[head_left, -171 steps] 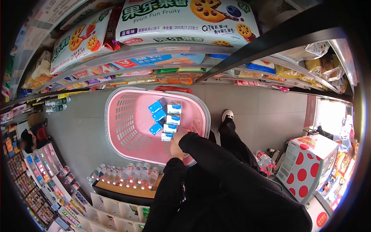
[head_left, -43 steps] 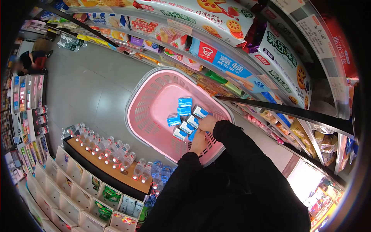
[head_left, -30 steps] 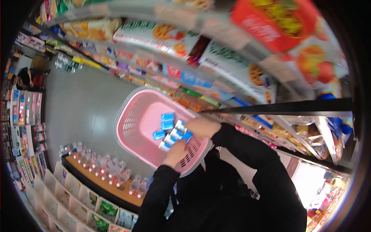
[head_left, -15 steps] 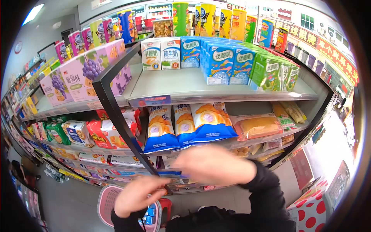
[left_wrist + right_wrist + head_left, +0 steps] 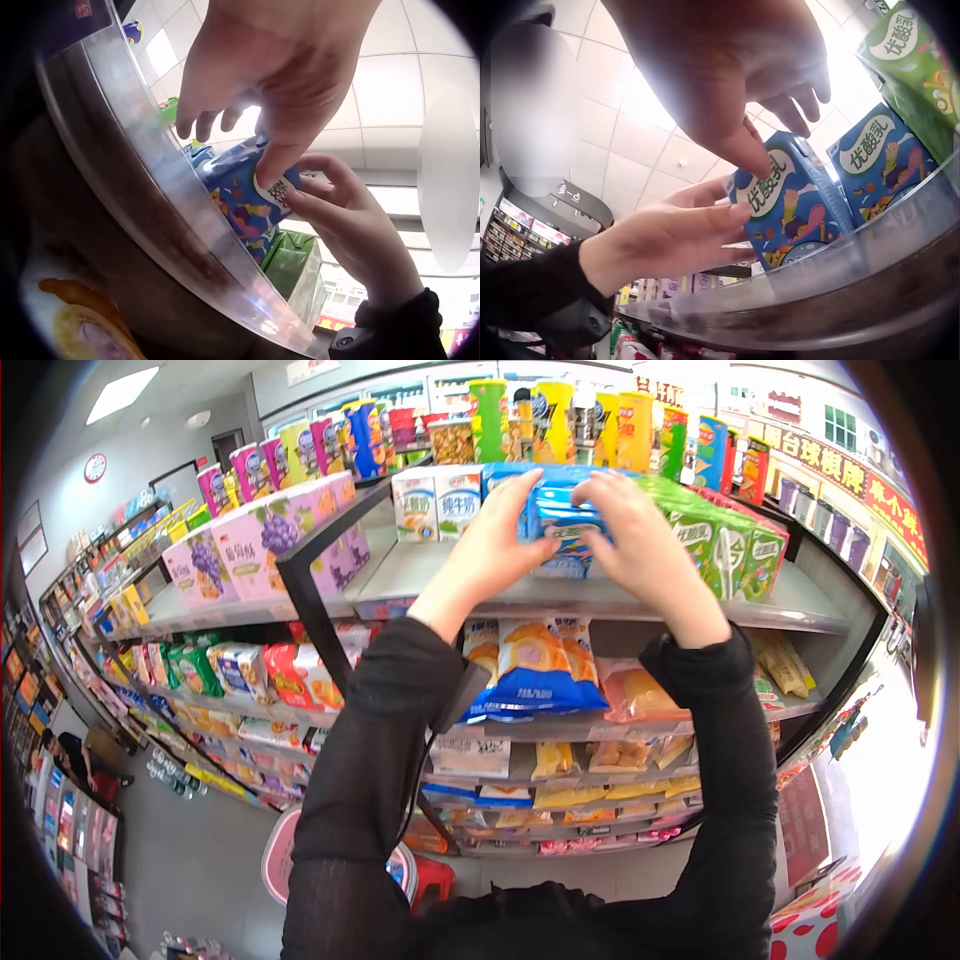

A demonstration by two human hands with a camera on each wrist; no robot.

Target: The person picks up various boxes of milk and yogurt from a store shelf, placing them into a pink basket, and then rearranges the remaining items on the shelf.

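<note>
Both hands are at a blue drink carton [image 5: 799, 214] at the front of the top shelf. My left hand [image 5: 490, 545] grips it from the left, its thumb on the carton's front near the left edge. From the right my right hand [image 5: 645, 545] grips it, thumb on the upper front and fingers reaching over the top. In the left wrist view the carton's printed face shows a pale oval patch under the left thumb. Another blue carton [image 5: 877, 161] stands just right of it. Green cartons [image 5: 725, 555] line up farther right.
White milk cartons [image 5: 435, 505] stand left of the blue ones. A black shelf post [image 5: 315, 615] and purple grape boxes [image 5: 250, 545] are farther left. Snack bags [image 5: 545, 670] fill the shelf below. The pink basket [image 5: 280, 855] is on the floor, partly hidden by the left arm.
My hands have gone from among the blue and white boxes in the basket, up past the snack shelf, to the top-shelf cartons. The head view has lifted from the floor to the shelves.
</note>
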